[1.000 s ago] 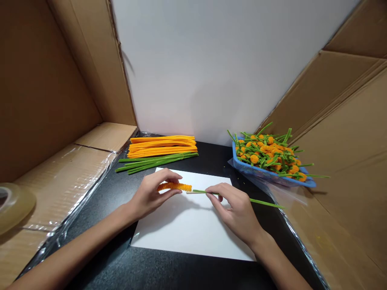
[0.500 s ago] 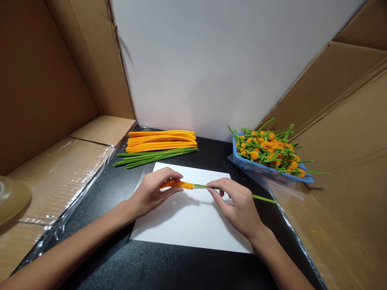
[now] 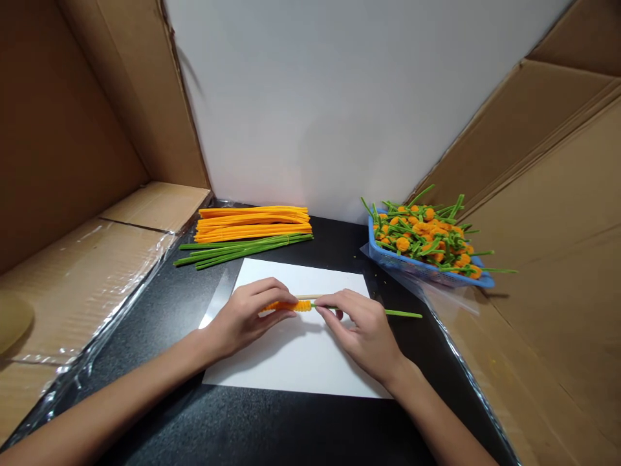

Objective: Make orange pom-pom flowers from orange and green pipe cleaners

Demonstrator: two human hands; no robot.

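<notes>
Coiled orange pipe cleaner (image 3: 303,305) sits over the white sheet (image 3: 301,362), pinched between the thumb and fingers of my left hand (image 3: 252,315), its right end poking out. My right hand (image 3: 363,325) pinches a green pipe cleaner (image 3: 405,314), its tip meeting that end; I can't tell whether it has gone inside. A thin pale stick (image 3: 309,297) lies just behind. I judge this to be the joining of stem to coil, which calls for a light left grip and a straight push from the right. Under the sheet is a black tabletop (image 3: 242,421), bearing orange and green bundles and a blue basket (image 3: 412,264) of orange flowers, with a white panel (image 3: 301,84) behind and cardboard (image 3: 557,188) either side.
</notes>
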